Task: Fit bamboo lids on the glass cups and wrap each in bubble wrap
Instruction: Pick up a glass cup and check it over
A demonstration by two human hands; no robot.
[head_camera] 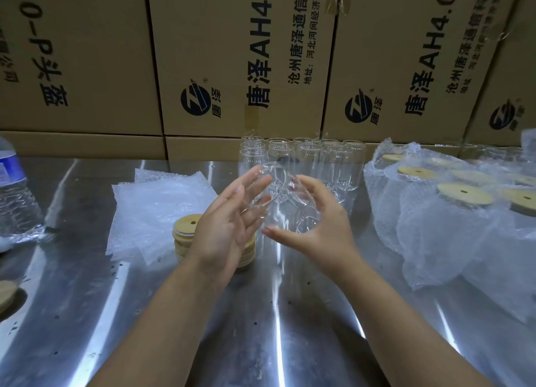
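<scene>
6 o'clock: bare table [275, 328], open passage | 12: glass cups [307, 160] block, cardboard boxes [232, 53] wall behind | 9–10: lid stack [185, 227], bubble wrap sheets [150, 201] | 3: wrapped cups [449, 227] heap | far 9: water bottle [14, 195]

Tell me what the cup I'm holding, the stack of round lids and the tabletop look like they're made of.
The cup looks like clear glass, smooth and glossy; the tabletop shows through it. The lids look like matt tan wood, likely bamboo; a whitish ring under the top one may be a seal. The tabletop seems bare metal, probably stainless steel, shiny with long streaks of light.
</scene>
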